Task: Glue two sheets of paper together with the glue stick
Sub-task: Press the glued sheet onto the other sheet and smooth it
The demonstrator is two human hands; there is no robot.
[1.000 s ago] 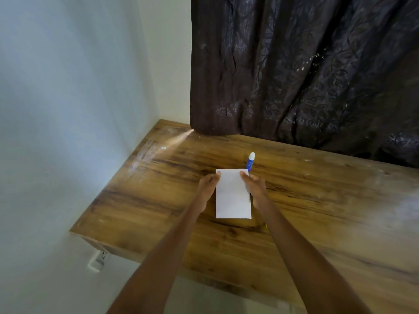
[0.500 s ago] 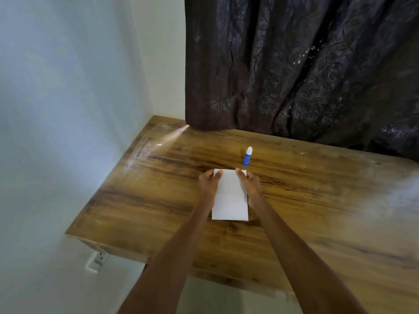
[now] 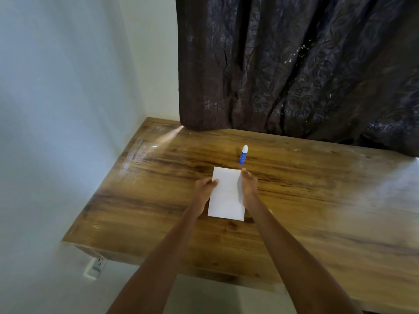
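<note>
White paper (image 3: 226, 196) lies flat on the wooden table (image 3: 317, 211); whether it is one sheet or two stacked cannot be told. The left hand (image 3: 204, 186) pinches its left edge. The right hand (image 3: 249, 184) rests along its right edge, grip unclear. The glue stick (image 3: 243, 155) stands capped just beyond, untouched.

Both forearms are bare right up to the frame's edge, no sleeves showing, and the left hand (image 3: 204, 186) and right hand (image 3: 249, 184) wear no rings, watch or gloves
</note>
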